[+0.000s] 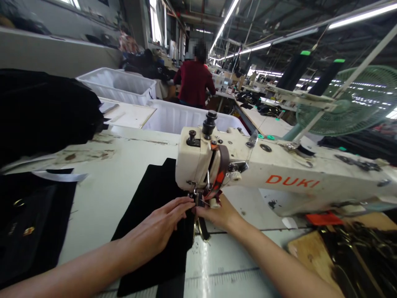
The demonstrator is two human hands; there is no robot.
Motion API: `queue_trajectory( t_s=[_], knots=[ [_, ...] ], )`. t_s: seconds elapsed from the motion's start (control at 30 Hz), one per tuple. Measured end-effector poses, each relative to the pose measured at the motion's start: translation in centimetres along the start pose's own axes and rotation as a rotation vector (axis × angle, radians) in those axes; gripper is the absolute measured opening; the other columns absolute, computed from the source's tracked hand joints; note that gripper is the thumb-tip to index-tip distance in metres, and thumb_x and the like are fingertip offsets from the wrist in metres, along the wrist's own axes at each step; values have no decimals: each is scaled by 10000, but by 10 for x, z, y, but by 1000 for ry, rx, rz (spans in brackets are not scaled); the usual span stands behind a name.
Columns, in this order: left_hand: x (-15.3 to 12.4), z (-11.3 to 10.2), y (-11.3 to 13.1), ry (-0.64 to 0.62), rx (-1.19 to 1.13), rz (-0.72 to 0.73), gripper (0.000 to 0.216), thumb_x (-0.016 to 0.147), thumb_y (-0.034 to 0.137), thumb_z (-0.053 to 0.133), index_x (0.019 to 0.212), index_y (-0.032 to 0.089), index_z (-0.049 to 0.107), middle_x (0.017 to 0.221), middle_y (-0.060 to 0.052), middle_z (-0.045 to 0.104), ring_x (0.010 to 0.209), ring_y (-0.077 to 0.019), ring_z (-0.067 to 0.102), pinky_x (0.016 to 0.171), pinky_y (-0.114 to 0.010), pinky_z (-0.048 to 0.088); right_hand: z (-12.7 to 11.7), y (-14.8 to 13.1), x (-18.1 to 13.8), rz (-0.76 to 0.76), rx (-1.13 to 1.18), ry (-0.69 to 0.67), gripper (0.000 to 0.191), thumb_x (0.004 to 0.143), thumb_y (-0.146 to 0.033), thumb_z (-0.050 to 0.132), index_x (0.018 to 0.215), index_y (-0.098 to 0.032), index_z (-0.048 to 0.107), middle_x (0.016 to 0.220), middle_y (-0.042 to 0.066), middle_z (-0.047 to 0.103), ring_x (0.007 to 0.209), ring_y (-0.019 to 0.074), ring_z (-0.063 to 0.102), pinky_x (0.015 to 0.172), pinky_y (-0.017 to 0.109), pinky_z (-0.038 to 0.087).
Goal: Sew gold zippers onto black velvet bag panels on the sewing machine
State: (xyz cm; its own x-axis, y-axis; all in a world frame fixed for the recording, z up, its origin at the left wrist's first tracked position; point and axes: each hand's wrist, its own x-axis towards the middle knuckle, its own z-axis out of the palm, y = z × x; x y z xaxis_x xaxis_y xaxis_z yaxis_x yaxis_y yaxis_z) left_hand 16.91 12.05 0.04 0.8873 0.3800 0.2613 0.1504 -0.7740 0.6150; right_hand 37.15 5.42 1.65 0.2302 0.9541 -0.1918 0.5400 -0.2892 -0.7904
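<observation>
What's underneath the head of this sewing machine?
Black fabric and a gold-toothed zipper show; the left hand, right hand and machine head cover the rest there.

At our left we have a big heap of black cloth (46,109), and beyond it a white plastic bin (124,95). A second white bin (192,114) stands near the first, with a pale board (132,115) lying just beside it. Past the bins we see a co-worker in a dark red top (192,85), back turned to us. On our right is a green fan (350,99) with a round wire guard. Above us run long bright ceiling lights (362,16), and far ahead on the left daylight shows in a tall window (155,20).
</observation>
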Motion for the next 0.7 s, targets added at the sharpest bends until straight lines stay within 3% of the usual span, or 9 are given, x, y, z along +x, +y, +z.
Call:
queue_trajectory(
  t_s=[0.07,0.13,0.2,0.37,0.47,0.53,0.6,0.7],
  knots=[
    [0,2,0,-16,15,32,596,911,40,344,1460,271,369,1489,-47,439,1347,-198,443,1111,-378,392,3,0,-4,20,54,-19,115,698,-261,693,652,-175,630,604,-11,586,629,152,567,564,224,385],
    [1,3,0,-26,-10,23,632,927,36,327,1508,281,282,1525,-31,397,1400,-182,363,1157,-394,320,5,-1,-9,44,112,-44,119,711,-267,676,674,-167,624,599,-23,563,601,128,535,541,213,364],
    [1,3,0,-40,-49,3,629,936,39,328,1515,275,265,1510,-36,422,1381,-173,394,1154,-391,327,5,-2,-14,77,172,-83,133,700,-274,690,700,-162,618,574,-39,528,553,105,489,505,204,337],
    [3,3,5,-54,-84,6,541,947,67,370,1439,286,415,1461,-33,489,1342,-203,451,1157,-474,303,3,-9,-27,166,325,-194,193,741,-323,683,727,-173,563,486,-89,423,410,53,315,415,190,236],
    [7,1,8,8,-117,-20,448,1000,137,333,1425,250,424,1473,-73,447,1305,-209,490,1102,-445,403,5,-14,-35,184,368,-231,271,767,-337,681,640,-178,502,449,-87,416,391,47,289,407,191,202],
    [8,0,10,49,-144,-44,403,1023,163,279,1385,197,453,1398,-115,488,1160,-183,600,949,-346,548,7,-18,-40,186,375,-241,247,739,-266,704,631,-175,501,451,-85,429,409,49,322,423,182,213],
    [7,0,12,56,-158,-38,385,1023,155,263,1311,170,518,1314,-121,529,1070,-164,638,848,-282,590,7,-22,-42,212,384,-251,194,722,-198,697,676,-180,509,454,-99,417,410,50,321,425,175,210],
    [7,-1,13,6,-145,34,379,1004,128,320,1288,199,560,1351,-88,522,1226,-180,546,1031,-335,485,-2,-26,-43,302,424,-277,211,803,-246,621,699,-208,441,413,-127,317,356,49,215,384,176,154]
  ],
)
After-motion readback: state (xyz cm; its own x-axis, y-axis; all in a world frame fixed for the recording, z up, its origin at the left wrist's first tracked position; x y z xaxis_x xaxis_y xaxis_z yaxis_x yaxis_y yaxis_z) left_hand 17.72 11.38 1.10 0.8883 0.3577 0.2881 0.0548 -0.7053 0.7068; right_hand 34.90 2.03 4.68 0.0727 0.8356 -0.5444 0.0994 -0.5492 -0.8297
